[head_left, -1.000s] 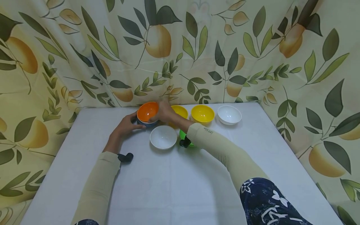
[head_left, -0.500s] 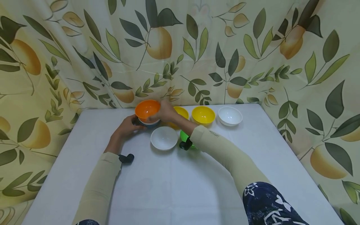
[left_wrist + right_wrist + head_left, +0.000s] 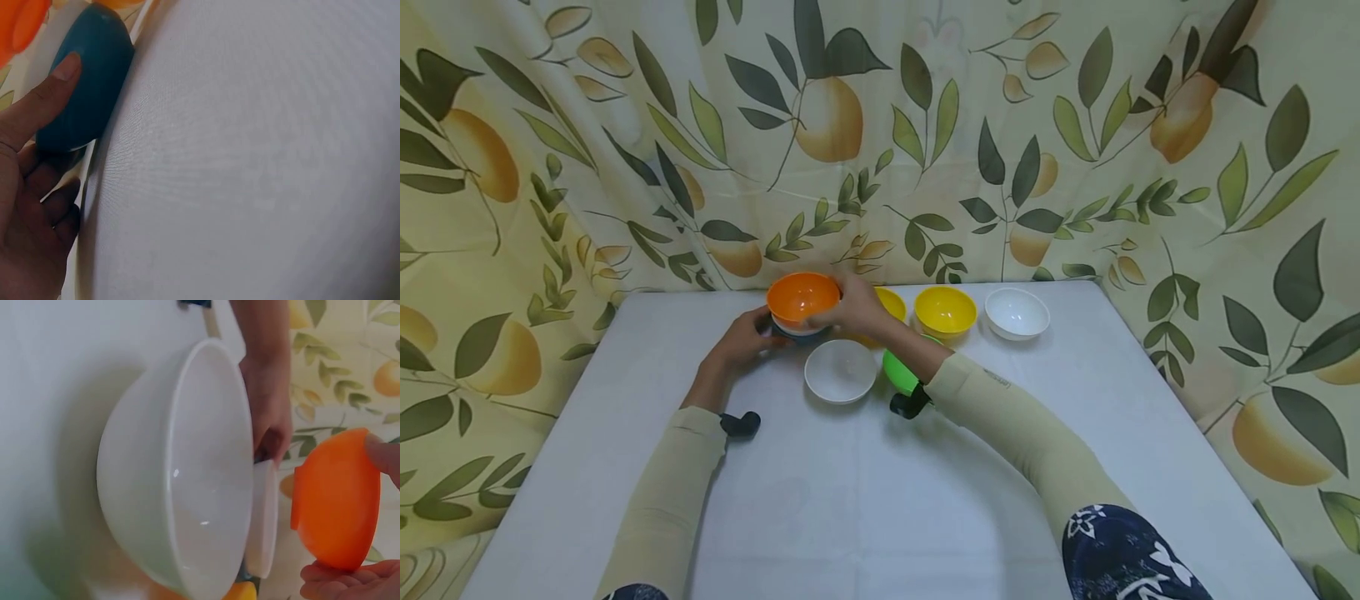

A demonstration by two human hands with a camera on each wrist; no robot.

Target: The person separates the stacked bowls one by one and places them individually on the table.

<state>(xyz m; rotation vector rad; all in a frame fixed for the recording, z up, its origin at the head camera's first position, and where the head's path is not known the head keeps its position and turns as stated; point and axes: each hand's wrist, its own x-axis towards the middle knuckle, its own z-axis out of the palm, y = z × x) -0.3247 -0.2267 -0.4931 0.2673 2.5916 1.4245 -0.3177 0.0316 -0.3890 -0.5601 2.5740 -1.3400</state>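
The white table was backed by a leaf-and-fruit curtain. Taking the orange bowl as the landmark: it was held just above a small stack, a white bowl nested in a blue bowl directly underneath it. The orange bowl was gripped by the right hand, fingers curled round its right rim. The blue bowl was steadied by the left hand, thumb and fingers wrapped round its left side. Right of the orange bowl, 2 yellow bowls and 1 white bowl were lined up. In front of it sat another white bowl, with a green bowl just beside.
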